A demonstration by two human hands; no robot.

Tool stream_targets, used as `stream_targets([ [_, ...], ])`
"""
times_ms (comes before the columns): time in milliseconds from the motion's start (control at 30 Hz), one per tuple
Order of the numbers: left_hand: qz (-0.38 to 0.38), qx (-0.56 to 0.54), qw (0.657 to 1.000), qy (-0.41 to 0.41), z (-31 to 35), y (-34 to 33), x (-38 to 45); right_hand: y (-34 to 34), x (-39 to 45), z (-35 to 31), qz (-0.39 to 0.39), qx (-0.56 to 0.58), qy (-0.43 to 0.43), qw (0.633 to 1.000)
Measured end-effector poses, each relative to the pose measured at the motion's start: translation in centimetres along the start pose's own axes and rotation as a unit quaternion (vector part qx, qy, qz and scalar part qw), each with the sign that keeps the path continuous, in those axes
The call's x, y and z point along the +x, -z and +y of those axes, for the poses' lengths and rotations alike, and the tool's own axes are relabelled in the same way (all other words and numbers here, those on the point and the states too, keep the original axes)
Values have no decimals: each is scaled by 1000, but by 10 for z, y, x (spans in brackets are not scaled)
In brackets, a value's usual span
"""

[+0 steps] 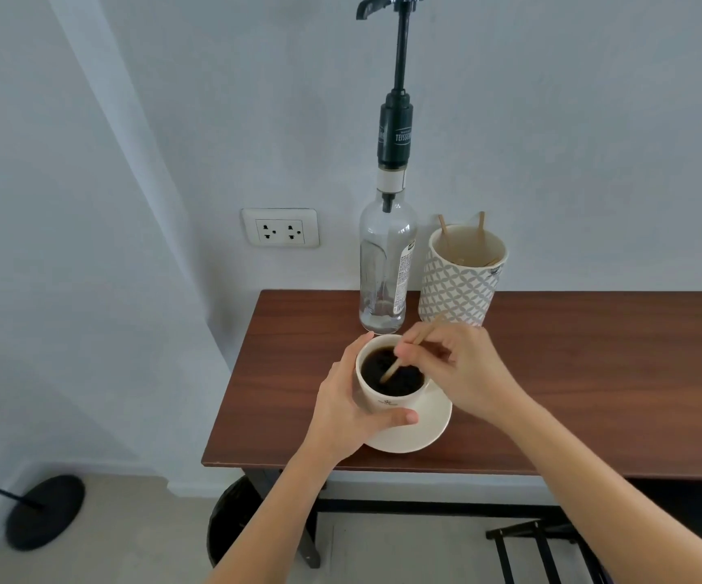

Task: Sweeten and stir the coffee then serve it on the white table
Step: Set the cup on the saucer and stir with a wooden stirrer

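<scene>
A white cup (387,399) full of black coffee (391,373) stands on a white saucer (429,427) near the left front of a dark wooden table (572,373). My left hand (349,406) wraps around the cup's left side, thumb across its front. My right hand (463,368) pinches a wooden stir stick (404,351) whose lower end dips into the coffee. Behind the cup stands a clear glass syrup bottle (385,271) with a tall black pump (395,132).
A patterned white holder (458,288) with more wooden sticks stands right of the bottle, against the wall. A wall socket (280,228) is at the left. Under the table are a dark bin (231,520) and a black frame (543,550). A black stand base (45,512) rests on the floor at left.
</scene>
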State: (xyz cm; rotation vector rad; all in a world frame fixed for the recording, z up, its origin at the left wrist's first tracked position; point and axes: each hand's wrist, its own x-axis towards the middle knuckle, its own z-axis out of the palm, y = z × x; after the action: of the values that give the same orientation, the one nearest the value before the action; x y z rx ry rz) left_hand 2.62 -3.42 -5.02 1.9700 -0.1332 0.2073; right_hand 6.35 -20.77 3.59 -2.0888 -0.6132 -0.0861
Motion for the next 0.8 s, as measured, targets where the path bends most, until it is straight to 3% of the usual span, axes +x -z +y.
stream_targets([
  [167,1,0,1000,1,0,0,0,10,12,8,70,-61,16,996],
  [267,2,-4,1000,-2,3,1,-1,24,2,6,26,-77,-7,997],
  [367,0,-1,1000,-1,3,1,-1,8,-2,0,-21,-6,-12,1000],
  [467,-3,-1,1000,0,2,1,0,-6,8,5,33,0,0,999],
  [567,-2,-3,1000,-3,4,0,0,7,14,9,75,-66,8,995],
  [667,-1,-2,1000,-3,5,1,0,24,9,4,17,-112,-3,994],
  [800,-3,1,1000,2,1,1,0,8,10,0,-39,-14,-19,999],
])
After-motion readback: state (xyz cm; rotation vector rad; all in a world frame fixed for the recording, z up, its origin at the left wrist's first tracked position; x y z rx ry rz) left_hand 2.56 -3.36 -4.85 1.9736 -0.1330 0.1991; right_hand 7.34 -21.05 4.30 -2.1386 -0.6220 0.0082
